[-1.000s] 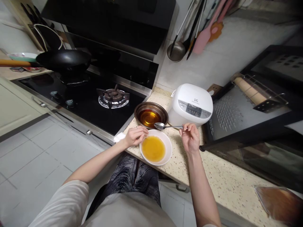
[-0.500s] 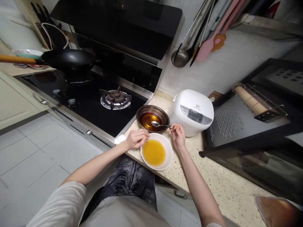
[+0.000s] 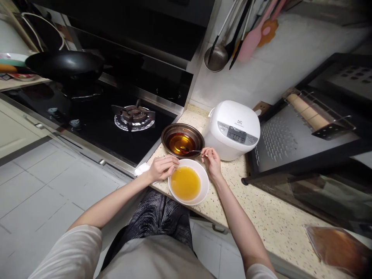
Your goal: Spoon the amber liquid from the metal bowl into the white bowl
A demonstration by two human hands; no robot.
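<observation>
My right hand [image 3: 212, 162] pinches the handle end of a metal spoon [image 3: 194, 151]. The spoon's bowl end dips into dark amber liquid in a round metal bowl [image 3: 166, 136] by the stove's edge. Nearer to me, a white bowl [image 3: 205, 189] of cloudy yellow liquid [image 3: 185, 183] stands at the counter's front edge. At its upper left rim, the fingers of my left hand [image 3: 163, 168] are closed on the edge. Something white and crumpled, maybe a tissue [image 3: 141, 169], lies beside my left wrist.
Behind the bowls stands a white rice cooker [image 3: 234, 131]. To the left is a gas stove with a bare burner [image 3: 135, 116] and a black wok [image 3: 65, 66]. A large black-framed appliance [image 3: 293, 180] is on the right, near a flat brown packet [image 3: 337, 248]. Utensils, including a ladle [image 3: 216, 58], hang above.
The spoon's bowl end has gone from above the metal bowl down into the amber liquid. My left hand stays at the white bowl's rim. The whole view has shifted slightly.
</observation>
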